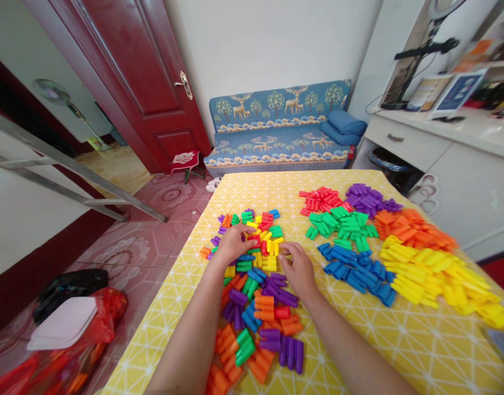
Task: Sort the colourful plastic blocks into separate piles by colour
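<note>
A mixed heap of coloured plastic blocks [256,285] lies on the yellow tablecloth [359,340] in front of me. My left hand [234,241] rests on the heap's far part, fingers curled and pinching at a red block among yellow ones. My right hand [299,269] sits just to the right, fingers bent down onto the yellow blocks [268,247]; whether it holds one is hidden. To the right lie sorted piles: red [321,199], purple [367,198], green [345,224], orange [412,229], blue [359,269] and yellow [433,277].
A blue patterned sofa [276,131] stands beyond the table's far edge. A dark red door [145,82] is at the back left. White cabinets [462,175] run along the right. Bags [71,318] lie on the floor at the left.
</note>
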Action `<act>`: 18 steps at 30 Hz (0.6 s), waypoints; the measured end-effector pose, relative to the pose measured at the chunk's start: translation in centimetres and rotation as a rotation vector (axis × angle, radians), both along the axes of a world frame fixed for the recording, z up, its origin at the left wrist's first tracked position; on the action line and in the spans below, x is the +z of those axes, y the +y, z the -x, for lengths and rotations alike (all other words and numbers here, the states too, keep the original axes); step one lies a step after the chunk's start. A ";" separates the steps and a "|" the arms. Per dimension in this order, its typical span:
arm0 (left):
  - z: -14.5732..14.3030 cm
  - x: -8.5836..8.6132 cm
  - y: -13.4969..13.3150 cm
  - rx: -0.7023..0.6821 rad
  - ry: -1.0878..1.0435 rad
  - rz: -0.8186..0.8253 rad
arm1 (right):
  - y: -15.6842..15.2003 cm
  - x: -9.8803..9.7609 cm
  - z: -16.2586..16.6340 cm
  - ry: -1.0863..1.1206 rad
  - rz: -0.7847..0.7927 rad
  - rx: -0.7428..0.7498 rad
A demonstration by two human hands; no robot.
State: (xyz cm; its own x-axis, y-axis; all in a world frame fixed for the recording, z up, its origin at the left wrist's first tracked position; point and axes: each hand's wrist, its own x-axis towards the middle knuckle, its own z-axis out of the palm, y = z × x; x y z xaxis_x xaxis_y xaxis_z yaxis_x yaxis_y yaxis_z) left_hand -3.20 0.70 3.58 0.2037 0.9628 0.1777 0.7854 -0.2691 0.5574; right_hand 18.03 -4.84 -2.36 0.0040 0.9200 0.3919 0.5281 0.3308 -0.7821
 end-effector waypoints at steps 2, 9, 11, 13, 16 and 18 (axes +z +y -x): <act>0.3 0.1 -0.3 -0.100 0.095 0.021 | 0.0 0.0 0.0 -0.005 -0.007 0.004; -0.7 -0.6 -0.3 -0.119 0.191 -0.081 | 0.2 -0.3 -0.2 -0.014 -0.018 0.019; -0.9 -1.0 -0.2 -0.075 0.144 -0.096 | 0.2 -0.4 -0.2 -0.017 -0.020 0.014; -0.9 -1.3 -0.2 -0.033 0.061 -0.102 | 0.2 -0.4 -0.1 -0.016 -0.020 0.011; -1.0 -1.2 -0.4 -0.007 -0.127 -0.097 | 0.1 -0.2 0.0 0.000 -0.012 0.005; -1.2 -0.8 -0.6 -0.050 -0.254 -0.091 | -0.1 0.2 0.0 0.020 -0.024 0.007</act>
State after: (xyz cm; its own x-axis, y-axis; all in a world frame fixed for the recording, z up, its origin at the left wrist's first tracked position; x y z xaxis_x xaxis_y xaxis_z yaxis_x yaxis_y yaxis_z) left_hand -1.97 0.08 2.80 0.1878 0.9304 0.3149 0.6079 -0.3619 0.7068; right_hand 17.98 -4.97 -2.17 0.0056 0.9104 0.4138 0.5104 0.3532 -0.7841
